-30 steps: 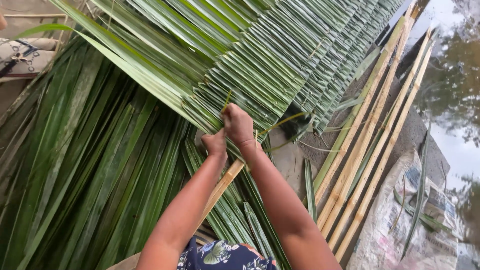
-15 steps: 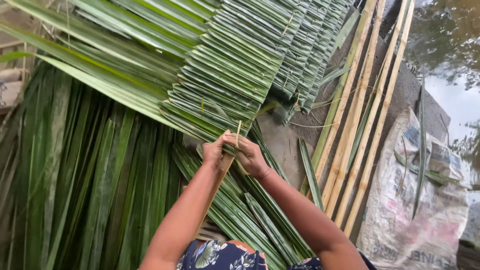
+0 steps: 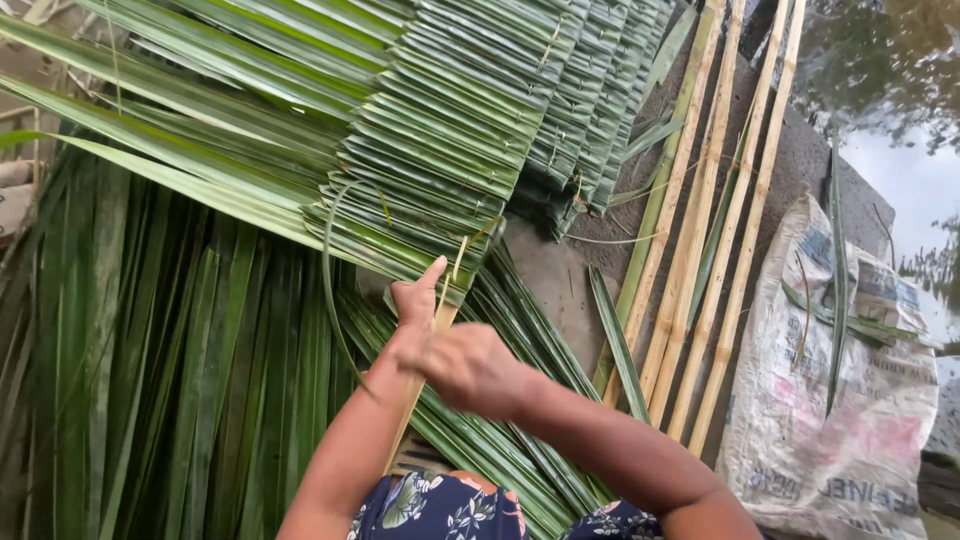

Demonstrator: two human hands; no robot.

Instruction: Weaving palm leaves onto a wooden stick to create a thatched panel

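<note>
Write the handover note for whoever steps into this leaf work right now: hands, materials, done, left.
Left hand: at the near edge of the folded palm-leaf panel, thumb up beside the pale stick.
Right hand: blurred, just below the left; its grip cannot be told.
Loose fronds lie left, bamboo poles and a woven sack right.
Done: many folded rows.
Left: the loose fronds are unfolded.

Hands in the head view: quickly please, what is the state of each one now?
Left hand: fingers closed on the thin bamboo stick, thumb raised toward the folded palm leaves.
Right hand: blurred, curled by the same stick; its grip cannot be told.
</note>
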